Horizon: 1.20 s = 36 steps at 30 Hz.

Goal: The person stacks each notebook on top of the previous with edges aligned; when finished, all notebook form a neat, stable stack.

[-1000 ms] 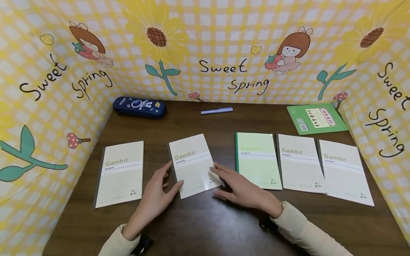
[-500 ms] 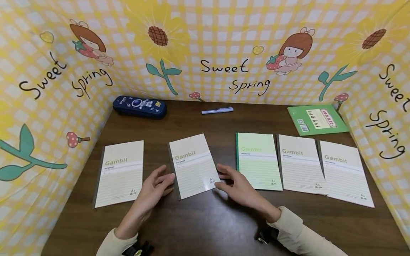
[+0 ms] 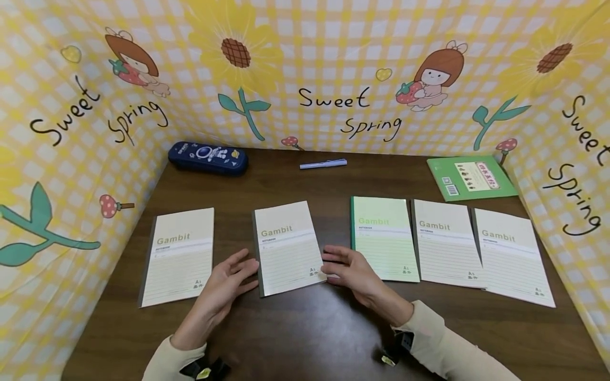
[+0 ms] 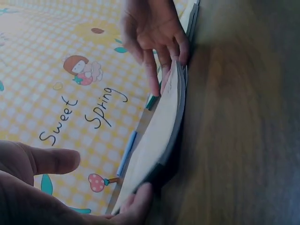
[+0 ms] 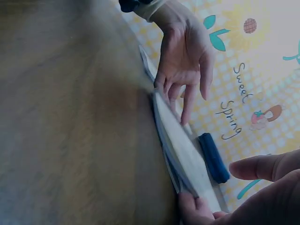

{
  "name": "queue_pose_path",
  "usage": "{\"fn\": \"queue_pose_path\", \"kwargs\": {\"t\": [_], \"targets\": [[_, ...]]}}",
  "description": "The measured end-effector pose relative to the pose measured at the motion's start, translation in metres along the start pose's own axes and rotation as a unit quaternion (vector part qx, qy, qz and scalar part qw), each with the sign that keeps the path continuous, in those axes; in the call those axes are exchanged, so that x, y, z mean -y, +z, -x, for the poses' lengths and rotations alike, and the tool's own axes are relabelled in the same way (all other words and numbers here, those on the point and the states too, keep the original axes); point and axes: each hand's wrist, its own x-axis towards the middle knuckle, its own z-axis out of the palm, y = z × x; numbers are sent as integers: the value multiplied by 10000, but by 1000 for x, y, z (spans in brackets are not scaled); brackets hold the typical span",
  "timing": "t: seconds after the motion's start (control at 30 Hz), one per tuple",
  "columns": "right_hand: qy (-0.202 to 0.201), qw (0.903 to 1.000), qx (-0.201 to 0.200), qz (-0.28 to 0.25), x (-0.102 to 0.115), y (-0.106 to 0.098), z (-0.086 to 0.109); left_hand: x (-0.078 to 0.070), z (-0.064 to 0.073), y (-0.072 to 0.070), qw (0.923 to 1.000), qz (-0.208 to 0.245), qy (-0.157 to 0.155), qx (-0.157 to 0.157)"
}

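Note:
In the head view a cream Gambit notebook with a dark spine lies slightly tilted on the table, between both hands. My left hand touches its spine side with extended fingers, the thumb held above the table. At the opposite edge, my right hand rests its fingertips near the lower right corner. Both wrist views show the fingers along the notebook's sides, and its cover looks a little bowed. Neither hand curls round it.
Another cream notebook lies at the left. To the right are a green notebook and two cream ones, partly overlapping. Behind stand a navy pencil case, a lilac pen and a green book. A checked cloth encloses three sides.
The middle notebook has turned slightly clockwise, its lower end shifting left. My left thumb has come off its cover to the spine side. My right hand has moved from the cover to the edge.

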Motion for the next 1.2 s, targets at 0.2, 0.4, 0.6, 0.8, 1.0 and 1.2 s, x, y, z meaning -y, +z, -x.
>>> {"fn": "queue_pose_path", "kwargs": {"t": [0.2, 0.4, 0.6, 0.8, 1.0, 1.2], "targets": [[78, 9999, 111, -96, -2, 1, -1, 4, 0, -2, 9993, -278, 232, 79], [196, 9997, -5, -136, -2, 3, -3, 3, 0, 0, 9982, -485, 347, -16], [97, 9999, 133, -50, -2, 0, -4, 2, 1, 1, 9979, -544, 361, -16], [-238, 9995, 204, 88, 1, -8, -2, -4, -2, 3, 9964, -666, 515, -33], [-530, 9981, 57, 297, 7, -20, 5, -13, -8, 13, 9959, -634, 639, 43], [-739, 9963, -28, 435, 9, -34, 13, -15, -13, 28, 9943, -717, 784, 110]]}}
